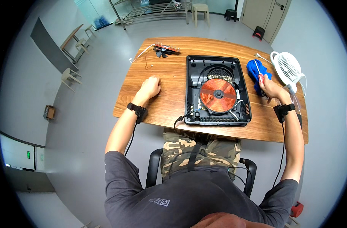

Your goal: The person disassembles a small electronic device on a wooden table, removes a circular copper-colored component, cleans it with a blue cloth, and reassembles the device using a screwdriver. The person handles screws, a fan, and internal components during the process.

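Note:
My right hand [273,89] is closed around the red handle of a screwdriver [261,77], whose shaft points away from me. The screwdriver lies over a crumpled blue cloth [252,69] at the right of the table. On the left, my left hand [151,86] rests on the wood, curled into a loose fist, and no object shows in it. Between my hands sits the opened black housing of an induction cooker [190,91]. A round copper-red coil [215,90] fills its middle, with a dark vent grille beyond. Thin wires run beside the coil.
A circuit board [168,47] and a small black fan [161,54] lie at the far left of the wooden table [169,102]. At its right edge stands a white desk fan [288,67]. A black power cord [177,123] leaves the housing over the front edge.

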A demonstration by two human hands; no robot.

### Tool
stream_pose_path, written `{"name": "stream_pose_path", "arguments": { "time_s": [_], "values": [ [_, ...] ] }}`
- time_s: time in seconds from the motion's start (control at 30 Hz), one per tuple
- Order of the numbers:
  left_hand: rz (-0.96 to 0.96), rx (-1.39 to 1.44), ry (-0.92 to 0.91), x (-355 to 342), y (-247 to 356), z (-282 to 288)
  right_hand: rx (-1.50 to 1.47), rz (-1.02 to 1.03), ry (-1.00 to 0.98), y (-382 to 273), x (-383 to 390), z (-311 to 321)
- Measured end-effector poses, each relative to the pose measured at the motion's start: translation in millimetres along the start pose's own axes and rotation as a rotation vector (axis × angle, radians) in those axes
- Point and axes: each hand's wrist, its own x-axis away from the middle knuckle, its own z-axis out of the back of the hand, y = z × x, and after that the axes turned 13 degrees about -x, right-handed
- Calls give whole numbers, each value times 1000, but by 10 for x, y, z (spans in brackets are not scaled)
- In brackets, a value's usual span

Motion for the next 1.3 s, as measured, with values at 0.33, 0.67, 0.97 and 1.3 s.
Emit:
{"name": "stream_pose_path", "arguments": {
  "time_s": [0.33, 0.67, 0.97, 1.3],
  "values": [
    [-18, 6, -52, -55, -10, 2, 67, 145, -62, -265, 135, 25],
    [-15, -24, 24, -39, 58, -39, 96, 289, -84, -378, 198, -23],
    [-41, -30, 66, -51, 111, -64, 98, 313, -86, -373, 234, -60],
    [-108, 11, 45, -149, 83, 37, 94, 303, -112, -416, 171, -52]
  ]
}}
